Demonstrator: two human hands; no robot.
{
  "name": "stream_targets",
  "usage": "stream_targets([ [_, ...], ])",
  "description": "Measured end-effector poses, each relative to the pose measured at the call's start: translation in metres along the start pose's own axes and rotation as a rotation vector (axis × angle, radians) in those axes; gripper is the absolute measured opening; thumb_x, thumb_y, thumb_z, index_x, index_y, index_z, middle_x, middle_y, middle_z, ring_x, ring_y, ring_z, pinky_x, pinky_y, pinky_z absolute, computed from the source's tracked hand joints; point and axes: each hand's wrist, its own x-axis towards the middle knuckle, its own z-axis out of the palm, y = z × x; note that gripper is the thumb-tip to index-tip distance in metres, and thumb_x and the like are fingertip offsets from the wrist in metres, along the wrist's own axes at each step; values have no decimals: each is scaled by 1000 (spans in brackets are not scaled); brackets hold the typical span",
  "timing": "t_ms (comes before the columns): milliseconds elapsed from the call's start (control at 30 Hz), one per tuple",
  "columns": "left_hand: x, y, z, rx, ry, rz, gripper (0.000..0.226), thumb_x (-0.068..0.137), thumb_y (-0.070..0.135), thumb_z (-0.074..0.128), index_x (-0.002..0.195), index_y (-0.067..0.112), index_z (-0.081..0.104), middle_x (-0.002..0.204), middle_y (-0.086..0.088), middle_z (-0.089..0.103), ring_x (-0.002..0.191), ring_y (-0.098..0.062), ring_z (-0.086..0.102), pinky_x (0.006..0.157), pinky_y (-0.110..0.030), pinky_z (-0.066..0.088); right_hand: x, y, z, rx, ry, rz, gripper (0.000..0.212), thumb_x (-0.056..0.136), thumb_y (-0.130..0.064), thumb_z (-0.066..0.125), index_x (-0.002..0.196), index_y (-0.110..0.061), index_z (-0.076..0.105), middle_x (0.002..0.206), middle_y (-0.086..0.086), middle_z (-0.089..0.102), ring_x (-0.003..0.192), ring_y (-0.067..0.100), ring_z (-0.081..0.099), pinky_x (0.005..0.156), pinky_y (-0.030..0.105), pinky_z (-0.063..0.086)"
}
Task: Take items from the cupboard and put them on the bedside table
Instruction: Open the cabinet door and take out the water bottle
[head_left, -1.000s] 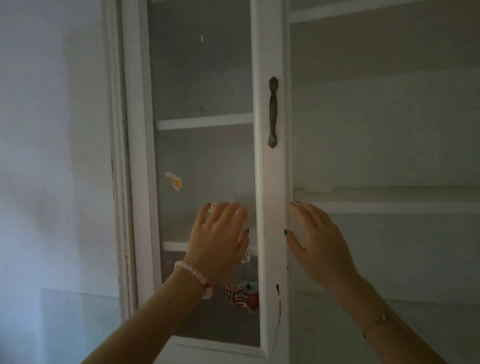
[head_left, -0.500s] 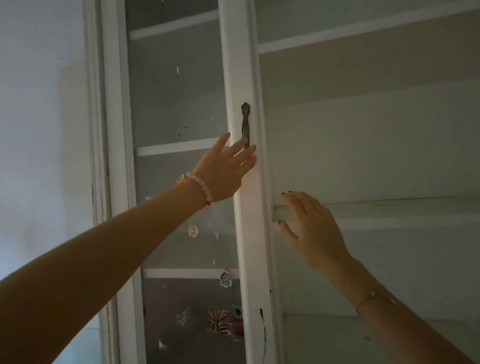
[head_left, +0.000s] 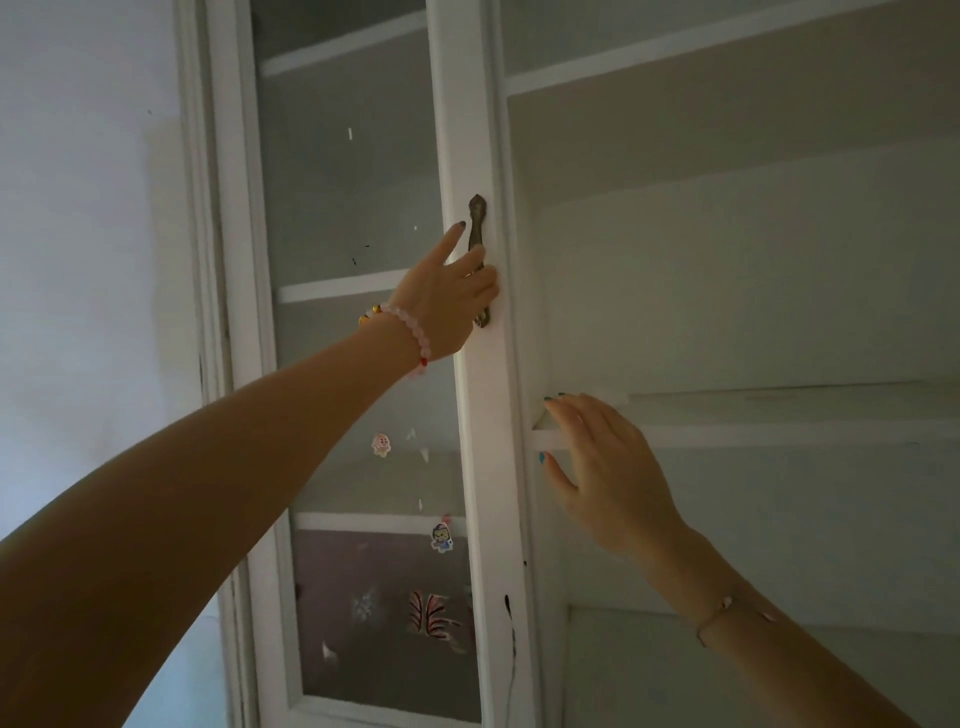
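The task is at its very start, with nothing taken out and the bedside table out of view. The cupboard (head_left: 727, 78) fills the scene, white and tall. Its left door (head_left: 467, 130) is glazed, while the right side stands open on pale shelves that look bare as far as the dim light allows.

The left hand (head_left: 447, 296), a bead bracelet (head_left: 410, 327) on its wrist, grips the dark metal handle (head_left: 477, 228) on the door's right stile. Its lower fingers curl round the handle and the forefinger points up beside it. The right hand (head_left: 608, 478) is spread flat with straight fingers, their tips at the left end of a shelf (head_left: 779, 415) just right of the door. It holds nothing.

Behind the glass, low down, a dark patterned object (head_left: 431, 613) shows, too dim to identify, and it may be one of the items. Small stickers (head_left: 381, 445) dot the pane. By my reading, the door must be opened first, and every fetch and carry is yet to do.
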Motion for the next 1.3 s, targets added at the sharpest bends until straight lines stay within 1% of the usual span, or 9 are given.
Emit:
stream_targets([
  [133,-9,-4,-4,20,24,-30,45,96,29,30,139,14,34,143,-1,39,135,-26,30,113,-52,5,-7,-11,1,37,-45,10,55,85,-40,31,126,-7,50,126,12,57,118,30,51,95,48,45],
  [200,-18,-9,-6,20,78,-50,42,94,28,32,134,18,41,137,3,45,132,-23,36,113,-52,10,-12,-18,-1,45,-57,12,57,85,-41,30,128,-8,49,127,12,56,120,30,50,96,49,44],
  [333,-42,-25,-7,34,223,-68,35,85,28,43,116,26,60,118,9,61,118,-17,52,110,-49,28,-18,-33,-10,27,-58,0,57,85,-40,30,128,-6,49,127,13,56,119,31,51,96,47,44],
  [500,-80,-46,-15,-21,303,-82,31,83,32,49,109,25,64,114,8,64,114,-18,56,107,-48,32,-16,-64,-25,40,-55,20,60,85,-42,27,130,-6,46,130,14,53,121,31,48,98,49,43],
  [667,-129,-78,-22,-81,401,-114,30,79,28,60,107,20,65,113,3,66,113,-22,58,105,-51,35,-25,-103,-34,-1,-47,38,50,88,-27,53,132,-4,44,132,17,51,122,34,47,99,49,41],
  [800,-175,-107,-18,-184,467,-114,32,80,20,60,111,12,62,115,-5,65,113,-30,57,104,-56,35,-41,-143,-38,-42,-49,63,52,85,-24,62,129,-2,46,129,19,53,119,36,49,97,48,43],
  [967,-242,-142,-5,-307,455,-169,31,86,13,52,117,7,54,121,-13,60,115,-35,53,107,-57,28,-59,-191,-32,-26,-78,70,52,81,-19,66,126,1,49,124,20,56,113,37,53,89,51,47],
  [1133,-298,-166,15,-338,420,-246,31,86,11,50,116,5,54,122,-14,60,114,-36,54,105,-56,31,-56,-230,-25,-15,-100,55,49,87,-29,48,127,-1,47,127,18,54,115,36,50,91,50,46],
  [1300,-339,-180,33,-349,310,-331,38,83,8,52,121,6,53,127,-13,58,116,-35,53,105,-56,31,-42,-261,-12,13,-87,13,52,81,-19,65,127,0,48,127,19,54,116,37,51,95,50,43],
])
